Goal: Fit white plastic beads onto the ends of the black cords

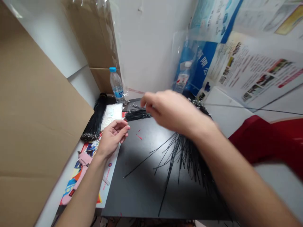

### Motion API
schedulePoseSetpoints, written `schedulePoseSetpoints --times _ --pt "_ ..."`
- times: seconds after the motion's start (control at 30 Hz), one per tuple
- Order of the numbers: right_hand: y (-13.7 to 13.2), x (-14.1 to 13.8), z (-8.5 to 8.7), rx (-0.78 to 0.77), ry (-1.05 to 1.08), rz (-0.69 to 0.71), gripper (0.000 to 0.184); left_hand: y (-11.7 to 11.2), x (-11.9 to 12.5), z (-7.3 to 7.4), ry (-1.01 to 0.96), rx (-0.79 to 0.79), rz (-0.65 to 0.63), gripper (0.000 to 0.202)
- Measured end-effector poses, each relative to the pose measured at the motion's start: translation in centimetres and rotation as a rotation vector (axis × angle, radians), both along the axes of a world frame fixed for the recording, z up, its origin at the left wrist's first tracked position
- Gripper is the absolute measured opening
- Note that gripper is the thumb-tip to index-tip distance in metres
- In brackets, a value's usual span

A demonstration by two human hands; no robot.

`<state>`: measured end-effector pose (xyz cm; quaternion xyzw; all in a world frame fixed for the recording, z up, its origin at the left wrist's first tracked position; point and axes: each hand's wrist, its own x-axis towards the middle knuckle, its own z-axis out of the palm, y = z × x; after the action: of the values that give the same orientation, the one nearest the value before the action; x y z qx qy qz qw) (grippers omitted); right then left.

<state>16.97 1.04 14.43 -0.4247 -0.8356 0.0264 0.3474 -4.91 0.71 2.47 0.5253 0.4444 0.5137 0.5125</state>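
Observation:
My left hand point(113, 137) is closed in a pinch near the white bag point(111, 115), with a small white piece point(129, 126) showing at the thumb tip. To its right, my right hand point(163, 108) hangs above the dark table with curled fingers, slightly blurred; anything between them cannot be made out. Beneath that hand lies a short bundle of thin black wires point(137, 114). A larger heap of black wires point(182, 151) fans out under my right forearm, which hides part of it. Another black wire bundle point(92, 123) rests left of the bag.
A pink tool point(81, 170) lies on a colourful printed sheet point(107, 176) at the left. Water bottles stand at the back, one with a blue cap point(115, 85), another with a white cap point(183, 77). Cardboard point(35, 110) walls the left; red cloth point(258, 138) is at the right.

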Motion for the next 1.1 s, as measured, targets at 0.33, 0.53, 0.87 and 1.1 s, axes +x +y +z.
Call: schedulePoseSetpoints --times 0.33,0.53,0.87,1.1 --pt "-2.3 -2.3 -13.6 -0.456 0.555 -0.072 0.012 -0.3 3.0 -1.8 -0.286 -0.242 -0.139 0.051" --pt "-2.2 -2.6 -15.1 -0.523 0.643 -0.093 0.016 -0.2 3.2 -2.3 -0.243 -0.301 -0.135 0.05" --pt "-2.4 -2.5 -15.3 -0.464 0.56 -0.119 0.02 -0.1 3.0 -2.7 -0.1 -0.272 -0.124 0.04" --pt "-2.4 -2.7 -15.5 -0.383 0.478 -0.115 0.014 -0.2 3.0 -2.3 -0.072 -0.251 -0.143 0.038"
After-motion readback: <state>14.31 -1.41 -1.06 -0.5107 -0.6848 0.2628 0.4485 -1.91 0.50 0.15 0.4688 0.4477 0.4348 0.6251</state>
